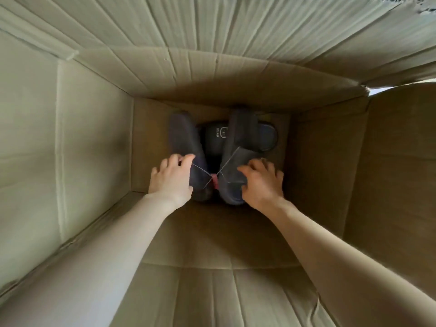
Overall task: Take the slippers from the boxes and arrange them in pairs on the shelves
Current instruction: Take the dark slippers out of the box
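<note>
Left slipper beside right slipper in box; other slippers underneath, behind.

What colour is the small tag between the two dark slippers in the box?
Red. The tag shows best in the head view.

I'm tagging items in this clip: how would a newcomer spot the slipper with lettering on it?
Look down to the floor of the deep cardboard box, where the left hand and right hand each grip a dark slipper. Between the left-held slipper and the right-held slipper lies a black slipper. It alone shows pale lettering and a small emblem, and neither hand touches it.
</note>
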